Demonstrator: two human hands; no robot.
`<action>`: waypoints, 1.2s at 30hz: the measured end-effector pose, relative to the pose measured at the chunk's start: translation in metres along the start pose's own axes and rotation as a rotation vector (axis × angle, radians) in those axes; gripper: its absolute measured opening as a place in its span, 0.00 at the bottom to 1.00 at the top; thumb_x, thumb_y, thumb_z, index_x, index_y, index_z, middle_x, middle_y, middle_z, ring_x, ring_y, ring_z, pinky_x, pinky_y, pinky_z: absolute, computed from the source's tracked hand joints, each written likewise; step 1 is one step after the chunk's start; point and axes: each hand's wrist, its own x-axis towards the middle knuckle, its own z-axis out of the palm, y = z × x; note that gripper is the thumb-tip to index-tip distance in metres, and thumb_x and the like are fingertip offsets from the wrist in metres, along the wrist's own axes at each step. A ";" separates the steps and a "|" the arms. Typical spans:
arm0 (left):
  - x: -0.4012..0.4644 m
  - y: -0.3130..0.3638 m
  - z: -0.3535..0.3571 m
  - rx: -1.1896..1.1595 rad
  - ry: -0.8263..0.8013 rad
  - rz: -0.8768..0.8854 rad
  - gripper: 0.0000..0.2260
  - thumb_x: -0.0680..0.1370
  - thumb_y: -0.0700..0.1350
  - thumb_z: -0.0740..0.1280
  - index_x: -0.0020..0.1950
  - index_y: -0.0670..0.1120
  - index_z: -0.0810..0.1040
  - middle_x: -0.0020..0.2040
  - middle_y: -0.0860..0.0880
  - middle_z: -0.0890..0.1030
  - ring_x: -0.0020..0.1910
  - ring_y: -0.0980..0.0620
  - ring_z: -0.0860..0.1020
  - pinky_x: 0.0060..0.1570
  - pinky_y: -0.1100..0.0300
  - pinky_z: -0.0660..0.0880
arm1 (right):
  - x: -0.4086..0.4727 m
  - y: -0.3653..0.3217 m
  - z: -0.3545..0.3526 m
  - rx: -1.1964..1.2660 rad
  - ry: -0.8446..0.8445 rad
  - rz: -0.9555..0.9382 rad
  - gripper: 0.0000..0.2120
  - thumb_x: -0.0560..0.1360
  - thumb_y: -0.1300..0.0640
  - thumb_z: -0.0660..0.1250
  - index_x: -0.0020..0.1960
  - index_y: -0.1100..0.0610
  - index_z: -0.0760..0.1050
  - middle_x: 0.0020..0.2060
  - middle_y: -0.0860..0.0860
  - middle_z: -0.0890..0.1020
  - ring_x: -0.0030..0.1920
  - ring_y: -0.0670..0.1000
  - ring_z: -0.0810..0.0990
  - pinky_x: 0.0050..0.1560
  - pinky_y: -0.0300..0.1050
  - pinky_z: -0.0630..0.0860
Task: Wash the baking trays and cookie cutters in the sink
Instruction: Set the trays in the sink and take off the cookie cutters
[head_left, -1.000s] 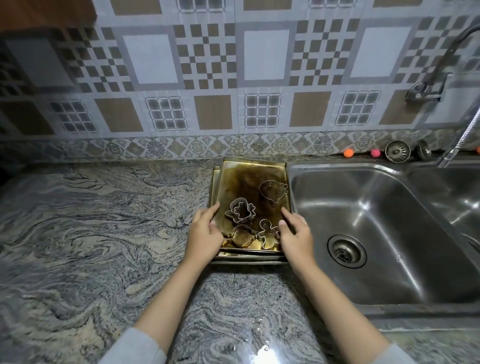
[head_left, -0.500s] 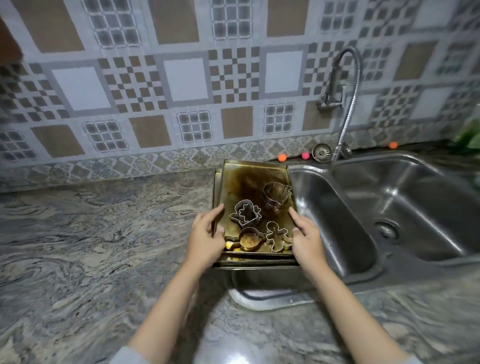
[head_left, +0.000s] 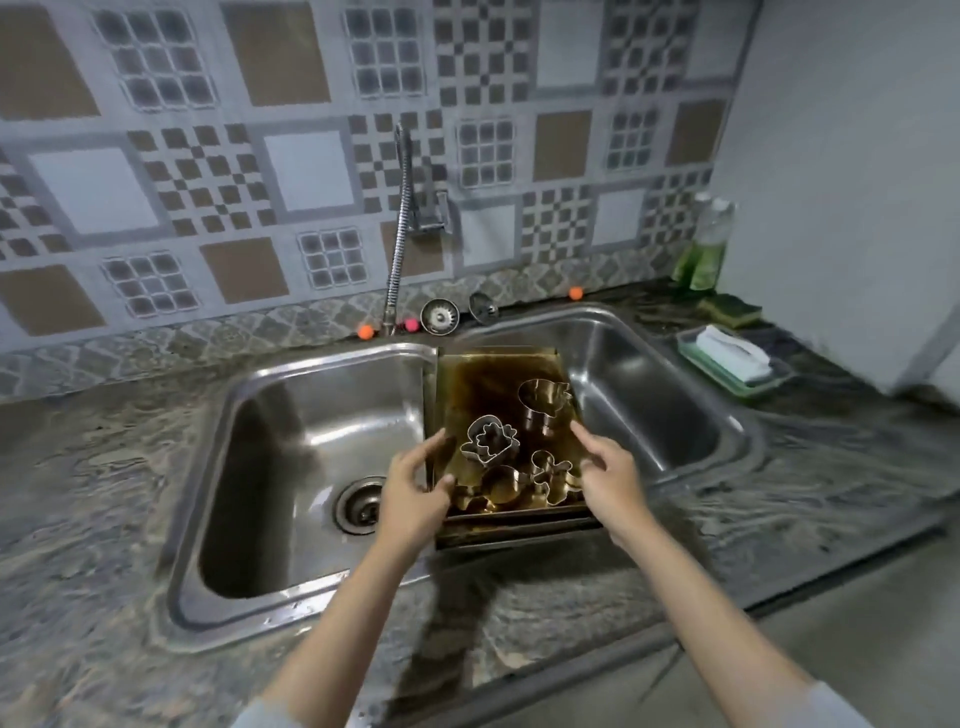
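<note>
A patterned tile backsplash (head_left: 311, 171) fills the upper frame above a grey marbled stone countertop (head_left: 88, 499), with a flexible metal faucet (head_left: 399, 228) rising at centre. Along the back ledge sit two metal drain strainers (head_left: 439, 315), two orange balls (head_left: 365, 331) and a pink one (head_left: 411, 325). At upper right stand green-filled bottles (head_left: 707, 249), a green-and-yellow sponge (head_left: 728, 308) and a green tray holding a white cloth (head_left: 732, 354).

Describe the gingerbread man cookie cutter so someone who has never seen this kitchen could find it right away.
Start at the double steel sink; both hands hold stacked, scorched baking trays over the divider and right basin. On the top tray's near right corner, beside the right hand, stands the gingerbread man cutter. Only it has a round head and spread limbs.
</note>
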 end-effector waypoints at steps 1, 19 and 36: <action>0.004 0.004 0.016 -0.006 -0.005 0.007 0.27 0.75 0.37 0.68 0.58 0.72 0.74 0.60 0.46 0.76 0.51 0.46 0.79 0.56 0.49 0.78 | 0.008 0.003 -0.011 -0.003 0.001 0.011 0.26 0.77 0.71 0.55 0.69 0.49 0.70 0.66 0.49 0.71 0.47 0.43 0.75 0.39 0.38 0.75; 0.148 -0.041 0.182 0.113 -0.009 -0.151 0.28 0.76 0.31 0.64 0.72 0.50 0.67 0.60 0.52 0.67 0.56 0.58 0.69 0.44 0.74 0.71 | 0.222 0.087 -0.076 -0.124 -0.220 0.246 0.26 0.75 0.71 0.61 0.68 0.50 0.71 0.70 0.55 0.69 0.34 0.43 0.77 0.34 0.35 0.75; 0.182 -0.111 0.237 0.354 0.053 -0.332 0.29 0.71 0.29 0.67 0.71 0.46 0.70 0.58 0.48 0.71 0.59 0.48 0.75 0.55 0.71 0.66 | 0.294 0.164 -0.046 -0.069 -0.228 0.489 0.30 0.72 0.76 0.59 0.68 0.52 0.72 0.63 0.56 0.77 0.25 0.43 0.69 0.20 0.31 0.67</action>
